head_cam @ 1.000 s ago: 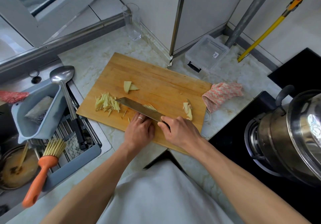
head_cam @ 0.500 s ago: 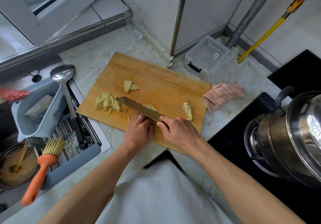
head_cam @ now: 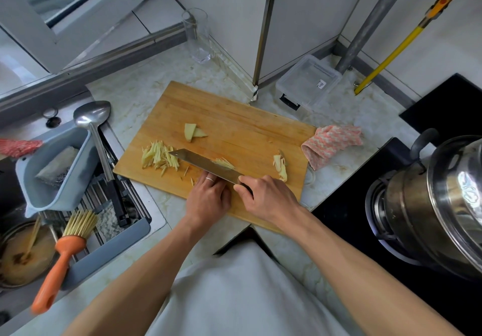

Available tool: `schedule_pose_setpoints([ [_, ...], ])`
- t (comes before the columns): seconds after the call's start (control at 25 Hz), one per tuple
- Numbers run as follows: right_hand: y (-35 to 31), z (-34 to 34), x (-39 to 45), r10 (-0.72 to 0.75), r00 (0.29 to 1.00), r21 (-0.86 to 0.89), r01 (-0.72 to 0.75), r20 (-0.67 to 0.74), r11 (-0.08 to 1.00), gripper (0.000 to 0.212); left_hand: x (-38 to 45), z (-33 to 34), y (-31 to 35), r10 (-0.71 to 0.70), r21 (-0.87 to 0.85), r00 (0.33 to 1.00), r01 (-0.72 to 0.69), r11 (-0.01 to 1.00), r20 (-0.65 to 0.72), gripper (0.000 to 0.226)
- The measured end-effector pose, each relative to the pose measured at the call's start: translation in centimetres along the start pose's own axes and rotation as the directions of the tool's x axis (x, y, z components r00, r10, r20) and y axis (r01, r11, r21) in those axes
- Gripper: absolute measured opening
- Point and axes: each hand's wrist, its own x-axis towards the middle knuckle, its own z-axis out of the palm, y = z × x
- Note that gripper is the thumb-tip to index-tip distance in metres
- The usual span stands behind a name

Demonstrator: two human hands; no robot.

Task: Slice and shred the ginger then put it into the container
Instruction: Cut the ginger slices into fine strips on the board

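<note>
Right grip (head_cam: 266, 197) wraps knife (head_cam: 206, 165) handle; left grip (head_cam: 208, 195) curled, pinning ginger (head_cam: 224, 164). Keep knuckles against blade, cut thin, even shreds on board (head_cam: 234, 116).

Pink cloth (head_cam: 331, 146) beside steel pot (head_cam: 438, 205); ladle (head_cam: 97, 137), orange brush (head_cam: 65, 255) over sink.

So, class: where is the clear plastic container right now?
The clear plastic container sits on the counter beyond the cutting board's far right corner, against the wall beside the grey pipe.
</note>
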Motion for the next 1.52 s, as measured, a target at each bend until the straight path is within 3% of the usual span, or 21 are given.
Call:
schedule_pose_setpoints([
  [0.24,0.00,0.27,-0.43,-0.014,0.999,0.026,0.015,-0.042,1.000,0.039,0.02,0.01,0.15,0.018,0.007,1.000,-0.018,1.000,-0.008,0.033],
  [1.52,-0.08,-0.27,-0.31,0.041,0.999,0.040,-0.041,0.014,0.998,0.040,-0.10,0.01,0.20,0.002,-0.010,1.000,-0.003,1.000,-0.027,0.032],
])
